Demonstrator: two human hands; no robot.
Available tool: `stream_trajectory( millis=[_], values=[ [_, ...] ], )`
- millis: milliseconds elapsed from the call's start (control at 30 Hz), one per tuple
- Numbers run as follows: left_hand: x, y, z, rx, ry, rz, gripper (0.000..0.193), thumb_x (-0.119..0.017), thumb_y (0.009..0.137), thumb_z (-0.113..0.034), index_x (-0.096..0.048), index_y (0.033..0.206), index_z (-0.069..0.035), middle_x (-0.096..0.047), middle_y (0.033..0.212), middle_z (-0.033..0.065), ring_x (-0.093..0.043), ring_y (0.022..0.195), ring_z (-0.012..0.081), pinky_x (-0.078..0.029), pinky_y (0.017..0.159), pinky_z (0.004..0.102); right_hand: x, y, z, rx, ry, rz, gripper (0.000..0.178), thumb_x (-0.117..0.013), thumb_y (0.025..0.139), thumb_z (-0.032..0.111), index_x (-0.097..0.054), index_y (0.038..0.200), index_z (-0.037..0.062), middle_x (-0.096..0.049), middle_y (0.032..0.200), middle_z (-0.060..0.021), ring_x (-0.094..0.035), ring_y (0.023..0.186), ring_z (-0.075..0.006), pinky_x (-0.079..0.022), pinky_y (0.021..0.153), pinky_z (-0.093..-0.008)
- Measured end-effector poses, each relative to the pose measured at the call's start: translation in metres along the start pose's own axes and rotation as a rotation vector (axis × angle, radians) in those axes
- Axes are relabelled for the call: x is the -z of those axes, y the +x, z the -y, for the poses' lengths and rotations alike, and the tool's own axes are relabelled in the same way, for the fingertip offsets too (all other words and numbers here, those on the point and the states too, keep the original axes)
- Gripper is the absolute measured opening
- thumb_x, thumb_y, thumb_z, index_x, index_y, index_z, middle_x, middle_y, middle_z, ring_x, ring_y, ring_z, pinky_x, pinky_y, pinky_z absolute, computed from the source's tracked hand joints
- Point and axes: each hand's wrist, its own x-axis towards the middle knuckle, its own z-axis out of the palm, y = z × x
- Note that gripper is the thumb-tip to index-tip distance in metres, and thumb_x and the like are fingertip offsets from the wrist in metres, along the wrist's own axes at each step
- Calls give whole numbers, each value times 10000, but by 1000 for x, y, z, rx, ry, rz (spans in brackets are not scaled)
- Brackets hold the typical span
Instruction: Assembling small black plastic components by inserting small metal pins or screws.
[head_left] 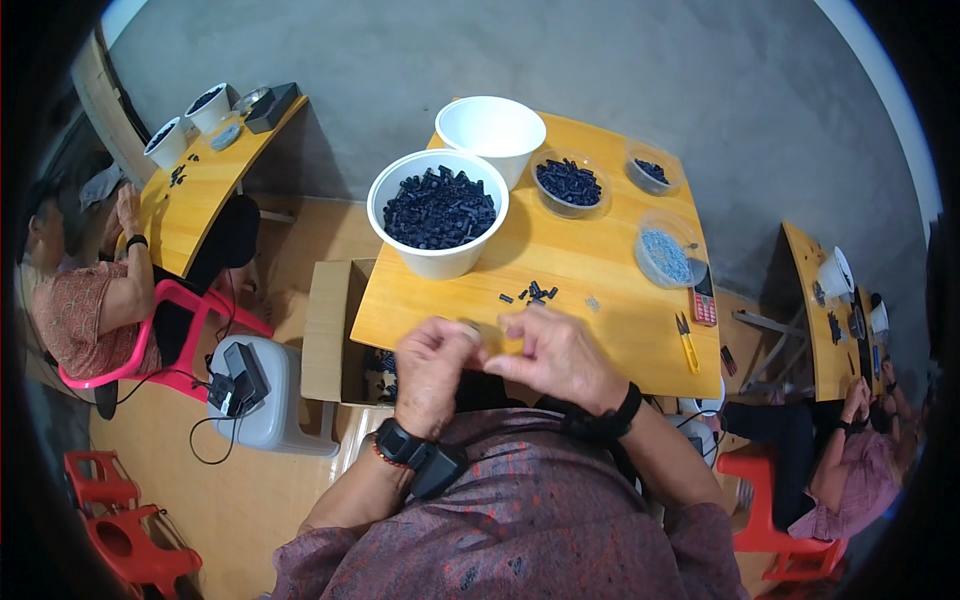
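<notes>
My left hand and my right hand meet over the front edge of the yellow wooden table. Fingers and thumb are pinched together on each; whatever is between them is too small to make out. Just beyond the right fingertips lies a loose group of short black cylindrical parts. A few tiny pale pieces are scattered beside them. Farther back stands a white bucket heaped with the same kind of black parts.
Behind it is another white bucket. Clear tubs of black parts and light-blue small pieces stand to the right, near a red phone and yellow-handled snips. A cardboard box sits left. People work at side tables.
</notes>
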Motion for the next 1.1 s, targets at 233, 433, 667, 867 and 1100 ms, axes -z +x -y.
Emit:
stream_trajectory(
  millis=[233, 433, 667, 867, 1100],
  values=[
    [87, 49, -6, -449, -8, -698, 109, -689, 888, -39, -596, 944, -44, -613, 868, 18, -546, 766, 87, -459, 709, 239, -5, 25, -33, -53, -369, -51, 212, -745, 826, 80, -712, 1028, 25, -596, 907, -149, -639, 850, -349, -513, 735, -435],
    [111, 57, 24, -221, -43, -766, 161, -682, 874, -67, -585, 985, -3, -596, 909, 26, -552, 814, 131, -468, 773, 281, -10, 28, -34, -59, -383, 0, 123, -715, 845, 55, -705, 964, 26, -594, 887, -147, -633, 858, -340, -512, 757, -420],
    [78, 56, 12, -410, 145, -968, 273, -677, 881, -93, -575, 1106, 24, -585, 1013, 59, -543, 907, 151, -461, 825, 287, 9, -8, -15, -509, 506, -16, 82, -650, 971, 45, -680, 1024, -11, -702, 959, -89, -687, 837, -133, -549, 733, -261],
    [8, 10, -9, -471, 245, -162, 86, -667, 943, -35, -632, 1020, -23, -615, 901, -2, -549, 813, 70, -470, 746, 226, 0, -41, -15, -414, 677, -121, 151, -617, 988, 18, -670, 1119, -34, -711, 923, -81, -688, 792, -113, -566, 737, -241],
    [-10, -5, 12, -40, 323, 415, 95, -716, 932, -33, -634, 976, -15, -659, 875, -3, -589, 771, 47, -494, 709, 210, -1, -50, -3, -475, 673, -19, 123, -614, 990, 21, -618, 1097, -39, -674, 932, -69, -672, 785, -110, -568, 704, -252]
  ],
)
